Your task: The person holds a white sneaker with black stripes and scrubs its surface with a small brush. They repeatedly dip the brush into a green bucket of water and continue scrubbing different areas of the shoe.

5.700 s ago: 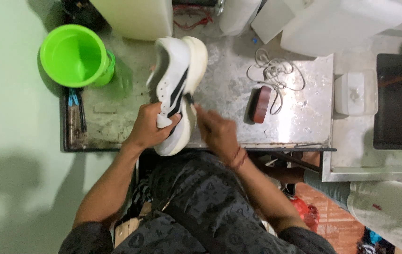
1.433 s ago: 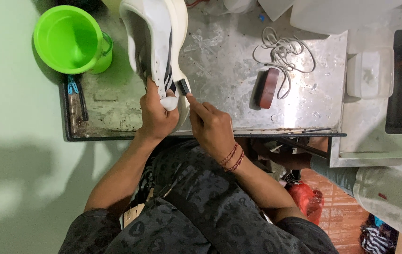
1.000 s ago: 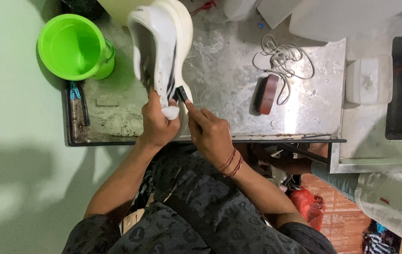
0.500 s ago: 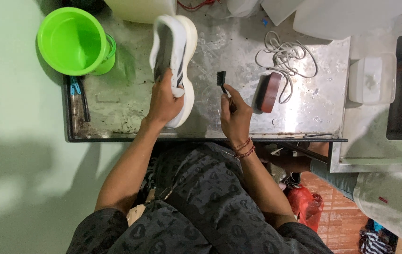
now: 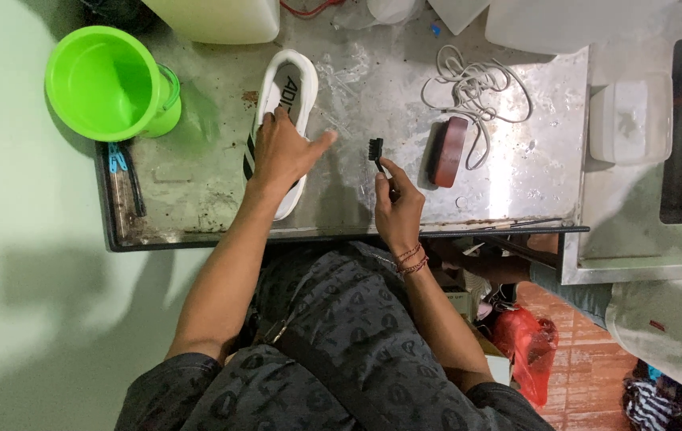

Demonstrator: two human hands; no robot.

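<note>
The left hand (image 5: pixel 281 152) lies spread on the white shoe (image 5: pixel 285 96), which rests on the wet, stained metal tabletop (image 5: pixel 508 168). Just right of it, the right hand (image 5: pixel 397 203) pinches a small black brush (image 5: pixel 375 149). Green bucket (image 5: pixel 106 80) far left, by a pale green wall (image 5: pixel 6 199).

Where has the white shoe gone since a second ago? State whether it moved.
Yes. The white shoe has come down from being held on edge to lie on the metal table under the left hand, nearer the green bucket.

Dark grey patterned clothing with a dark strap across it; red thread bracelets (image 5: pixel 410 260) circle the right wrist.
</note>
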